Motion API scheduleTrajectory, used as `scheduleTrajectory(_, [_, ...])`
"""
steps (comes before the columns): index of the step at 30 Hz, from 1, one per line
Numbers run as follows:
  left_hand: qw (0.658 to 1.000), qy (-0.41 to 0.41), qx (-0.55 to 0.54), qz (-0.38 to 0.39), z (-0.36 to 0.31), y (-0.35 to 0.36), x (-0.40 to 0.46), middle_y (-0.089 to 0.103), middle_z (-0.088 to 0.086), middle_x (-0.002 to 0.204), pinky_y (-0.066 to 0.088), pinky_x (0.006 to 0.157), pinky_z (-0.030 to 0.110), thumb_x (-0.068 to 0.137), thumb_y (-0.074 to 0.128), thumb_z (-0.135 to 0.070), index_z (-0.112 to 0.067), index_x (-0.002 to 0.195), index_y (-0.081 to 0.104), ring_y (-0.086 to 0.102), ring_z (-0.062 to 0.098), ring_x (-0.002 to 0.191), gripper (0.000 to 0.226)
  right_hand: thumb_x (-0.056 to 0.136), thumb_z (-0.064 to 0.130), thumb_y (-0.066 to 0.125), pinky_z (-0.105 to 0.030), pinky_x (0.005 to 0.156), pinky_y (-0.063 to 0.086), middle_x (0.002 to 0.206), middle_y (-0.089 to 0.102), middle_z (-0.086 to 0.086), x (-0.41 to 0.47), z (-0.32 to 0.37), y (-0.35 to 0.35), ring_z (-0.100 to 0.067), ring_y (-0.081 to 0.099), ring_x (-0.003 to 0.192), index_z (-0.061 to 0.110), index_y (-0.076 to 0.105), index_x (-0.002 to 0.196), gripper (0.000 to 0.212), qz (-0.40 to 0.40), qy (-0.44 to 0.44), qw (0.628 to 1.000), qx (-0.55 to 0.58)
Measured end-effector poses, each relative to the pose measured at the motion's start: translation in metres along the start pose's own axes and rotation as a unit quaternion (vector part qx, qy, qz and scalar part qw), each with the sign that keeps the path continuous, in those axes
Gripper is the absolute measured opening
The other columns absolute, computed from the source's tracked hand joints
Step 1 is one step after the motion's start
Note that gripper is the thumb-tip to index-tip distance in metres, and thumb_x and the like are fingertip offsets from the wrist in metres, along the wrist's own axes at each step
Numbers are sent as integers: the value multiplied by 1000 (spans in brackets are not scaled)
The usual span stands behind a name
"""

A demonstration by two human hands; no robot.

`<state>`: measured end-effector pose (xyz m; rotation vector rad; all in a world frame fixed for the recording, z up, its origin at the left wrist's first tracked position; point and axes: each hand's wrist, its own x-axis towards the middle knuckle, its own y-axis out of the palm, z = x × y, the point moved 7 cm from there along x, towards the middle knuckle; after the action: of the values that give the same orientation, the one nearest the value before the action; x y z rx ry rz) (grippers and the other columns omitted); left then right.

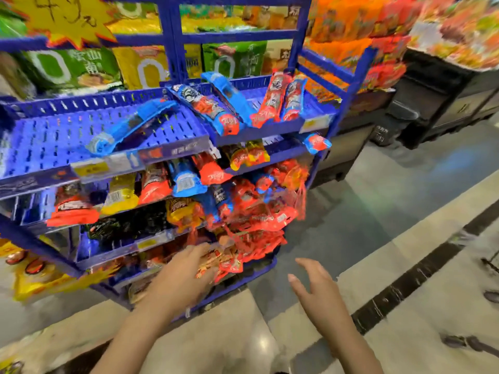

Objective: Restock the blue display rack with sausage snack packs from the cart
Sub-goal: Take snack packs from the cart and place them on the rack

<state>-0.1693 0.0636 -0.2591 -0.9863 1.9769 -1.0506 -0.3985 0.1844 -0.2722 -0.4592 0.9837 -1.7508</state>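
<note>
Sausage snack packs in red plastic wrappers (237,261) lie heaped on the lowest right tier of the blue slotted plastic display rack (81,130), spilling toward its front edge. The left hand (183,276) reaches into this heap from below, its back turned up; its fingers (201,253) lie against the near packs, but the blur hides whether they grip one or only rest there, so I cannot tell. The right hand (317,290) hangs in the air to the right of the rack and just beside the heap, touching nothing, its fingers spread and relaxed with the thumb held apart. Above the heap, a thick bunch of red net-bagged sausage packs (270,203) crowds the right side of the middle tiers. Further left on those tiers sit single red, blue and yellow packs (151,184) leaning at their front lips. On the top right tray, long blue and red stick packs (280,99) lie slanted, and one long blue pack (129,125) lies across the top left tray, which is otherwise mostly bare slotted plastic. A yellow starburst price sign (64,17) hangs at the upper left. Behind the rack stand green and yellow boxed goods (73,68). The pale tiled floor (378,201) with a dark stripe runs off to the right.
</note>
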Motion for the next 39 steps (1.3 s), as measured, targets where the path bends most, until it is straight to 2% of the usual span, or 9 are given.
scheduleTrajectory(4, [998, -47, -24, -41, -36, 2, 16, 42, -4, 142, 35, 100, 29, 84, 39, -60, -24, 141, 35, 43, 14, 128, 67, 92, 36, 55, -29, 96, 35, 120, 54, 5, 55, -9, -40, -17, 50, 117, 19, 54, 125, 37, 14, -57, 998, 6])
scheduleTrajectory(11, [989, -86, -67, -101, -86, -9, 42, 42, -5, 138, 38, 95, 28, 93, 49, -43, -28, 145, 26, 48, 14, 116, 60, 92, 32, 54, -41, 101, 40, 128, 54, 2, 137, 22, -71, -18, 49, 121, 20, 53, 127, 36, 51, -174, 983, -15])
scheduleTrajectory(14, [980, -115, -82, -137, -83, -25, 51, 39, -5, 143, 35, 102, 29, 92, 50, -42, -26, 144, 28, 38, 14, 130, 59, 92, 30, 56, -42, 98, 40, 122, 57, -2, 169, 43, -71, -22, 51, 117, 17, 56, 120, 31, 56, -205, 977, -16])
scheduleTrajectory(18, [970, -139, -90, -175, -70, -45, 63, 40, -5, 143, 34, 104, 29, 91, 51, -44, -23, 143, 31, 38, 12, 131, 59, 93, 31, 55, -40, 99, 38, 127, 55, -8, 217, 69, -68, -27, 49, 119, 10, 52, 126, 39, 47, -227, 972, -31])
scheduleTrajectory(23, [976, -141, -79, -149, -77, -41, 88, 37, -4, 145, 33, 104, 29, 92, 48, -47, -24, 144, 27, 35, 13, 134, 61, 96, 34, 50, -42, 103, 34, 135, 49, -13, 262, 93, -64, -32, 43, 126, 6, 43, 136, 50, 16, -229, 972, -52])
scheduleTrajectory(27, [982, -135, -72, -113, -92, -32, 104, 32, -3, 149, 27, 106, 24, 93, 47, -46, -22, 147, 24, 31, 12, 136, 63, 97, 44, 40, -45, 95, 36, 117, 58, -18, 289, 110, -50, -36, 50, 114, 2, 53, 116, 48, 26, -185, 971, -146])
scheduleTrajectory(30, [981, -132, -74, -121, -106, -39, 113, 31, -4, 149, 26, 107, 23, 93, 46, -46, -23, 147, 23, 31, 12, 135, 63, 98, 49, 33, -47, 100, 30, 119, 60, -19, 300, 119, -42, -37, 51, 113, 4, 59, 111, 54, 48, -158, 971, -174])
scheduleTrajectory(36, [972, -131, -83, -175, -126, -52, 137, 36, -2, 145, 29, 108, 28, 94, 47, -40, -20, 145, 26, 33, 15, 134, 59, 93, 41, 46, -50, 104, 31, 123, 59, -16, 310, 127, -37, -40, 48, 118, 17, 58, 117, 35, 78, -140, 987, -1])
scheduleTrajectory(39, [963, -125, -70, -227, -136, -65, 150, 40, 2, 140, 26, 103, 25, 97, 44, -29, -14, 142, 31, 35, 19, 130, 49, 91, 38, 51, -43, 91, 43, 111, 65, -16, 313, 123, -46, -40, 55, 108, 15, 62, 107, 30, 61, -133, 988, 45])
